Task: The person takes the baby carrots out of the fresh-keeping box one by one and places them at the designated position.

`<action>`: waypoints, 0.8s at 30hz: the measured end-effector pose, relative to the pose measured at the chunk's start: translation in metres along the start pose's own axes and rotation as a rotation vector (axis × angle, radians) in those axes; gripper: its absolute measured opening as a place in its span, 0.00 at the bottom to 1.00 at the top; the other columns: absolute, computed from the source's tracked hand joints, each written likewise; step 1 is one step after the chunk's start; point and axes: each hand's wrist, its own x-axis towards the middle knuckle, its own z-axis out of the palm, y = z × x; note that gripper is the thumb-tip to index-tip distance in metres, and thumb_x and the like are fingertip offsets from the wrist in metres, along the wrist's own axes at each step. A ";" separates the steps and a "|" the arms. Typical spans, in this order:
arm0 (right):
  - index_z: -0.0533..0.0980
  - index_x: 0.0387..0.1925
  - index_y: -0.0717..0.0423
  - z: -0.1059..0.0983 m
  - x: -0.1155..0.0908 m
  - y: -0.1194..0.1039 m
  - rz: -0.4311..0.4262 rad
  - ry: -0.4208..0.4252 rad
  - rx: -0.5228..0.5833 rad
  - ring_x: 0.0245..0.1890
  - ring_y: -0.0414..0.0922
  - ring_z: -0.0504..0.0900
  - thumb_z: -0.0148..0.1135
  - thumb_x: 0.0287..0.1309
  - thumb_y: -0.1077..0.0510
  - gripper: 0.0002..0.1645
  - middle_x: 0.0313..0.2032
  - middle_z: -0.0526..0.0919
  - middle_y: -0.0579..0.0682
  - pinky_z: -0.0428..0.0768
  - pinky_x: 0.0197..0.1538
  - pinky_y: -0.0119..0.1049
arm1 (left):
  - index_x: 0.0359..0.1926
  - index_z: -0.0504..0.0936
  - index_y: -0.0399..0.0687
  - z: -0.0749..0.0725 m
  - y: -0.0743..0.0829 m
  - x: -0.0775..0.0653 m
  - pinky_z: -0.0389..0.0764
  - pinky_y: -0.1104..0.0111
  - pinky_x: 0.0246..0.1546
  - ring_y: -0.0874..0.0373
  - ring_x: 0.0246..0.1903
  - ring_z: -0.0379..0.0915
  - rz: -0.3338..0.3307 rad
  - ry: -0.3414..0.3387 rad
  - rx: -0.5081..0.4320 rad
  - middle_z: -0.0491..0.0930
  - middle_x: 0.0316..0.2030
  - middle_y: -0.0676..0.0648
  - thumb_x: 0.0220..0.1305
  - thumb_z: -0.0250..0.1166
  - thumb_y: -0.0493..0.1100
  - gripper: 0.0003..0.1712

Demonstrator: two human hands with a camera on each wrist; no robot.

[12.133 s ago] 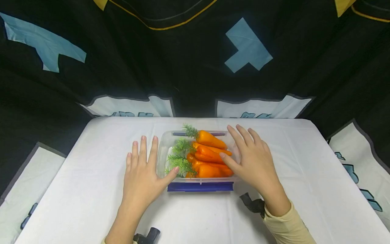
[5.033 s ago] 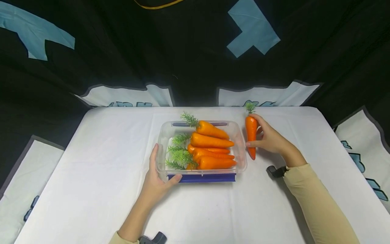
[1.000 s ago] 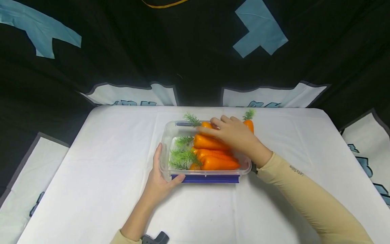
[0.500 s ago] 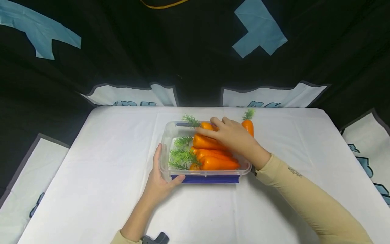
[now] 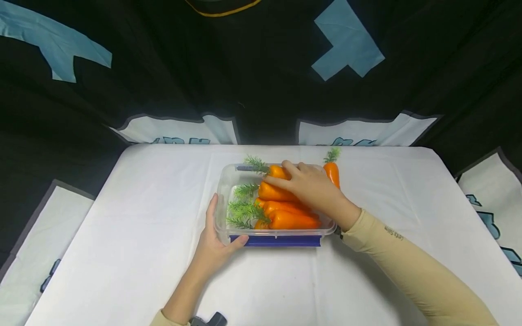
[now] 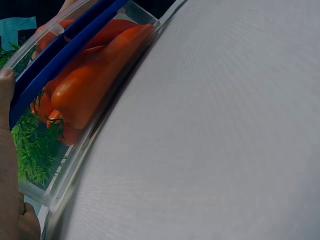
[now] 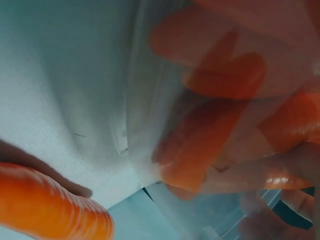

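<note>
A clear plastic food container (image 5: 222,190) with blue latches holds several orange carrots (image 5: 291,220) with green leafy tops, lying side by side. My left hand (image 5: 214,246) grips its front left corner, thumb on the front edge and fingers along the left wall. Inside the container, my right hand (image 5: 314,188) reaches in from the right and holds the rearmost carrot (image 5: 278,171) between thumb and fingers. The right wrist view shows fingers and carrots through the clear wall, partly blurred. One carrot (image 5: 332,173) lies on the table outside, right of the container, its lower end behind my right hand.
The table is covered by a white cloth (image 5: 134,226). A black curtain (image 5: 244,68) with blue and white patches hangs behind and at the sides. The open blue latch flap (image 5: 281,241) sticks out along the container's front.
Earlier both hands hovered by the container; later my right hand set a carrot down on its right. Now that hand is back inside at the rearmost carrot, almost still over the last second.
</note>
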 end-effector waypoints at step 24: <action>0.59 0.68 0.41 -0.004 -0.008 0.009 0.146 0.188 0.343 0.50 0.59 0.79 0.69 0.57 0.66 0.43 0.61 0.67 0.64 0.87 0.43 0.48 | 0.77 0.34 0.77 0.001 0.000 -0.001 0.62 0.33 0.66 0.36 0.73 0.54 0.001 0.010 0.003 0.47 0.79 0.48 0.49 0.77 0.51 0.69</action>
